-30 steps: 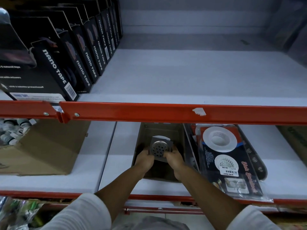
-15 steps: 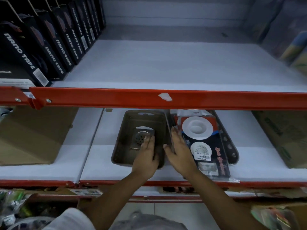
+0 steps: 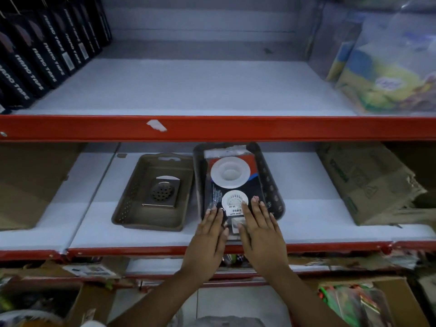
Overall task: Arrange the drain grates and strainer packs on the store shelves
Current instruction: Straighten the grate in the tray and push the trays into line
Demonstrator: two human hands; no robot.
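In the lower centre of the frame, the left hand (image 3: 210,234) and the right hand (image 3: 260,226) are lying flat, fingers stretched out and clamped on nothing, pressing on the near end of the strainer packs (image 3: 230,182). The packs are sitting in the dark tray (image 3: 274,192) at mid-frame, their near end overhanging the tray's front rim. The drain grate (image 3: 162,192) is resting alone in the brown tray (image 3: 132,204) just to the left.

The risk is probably that uneven pushing is skewing the slippery packs, or sliding the whole tray backward on the white shelf (image 3: 306,192), leaving the stack crooked or spilling over the rim.

Compared with half a second earlier, the left hand is no longer touching the grate and has joined the right hand on the packs, which are now lying straighter.
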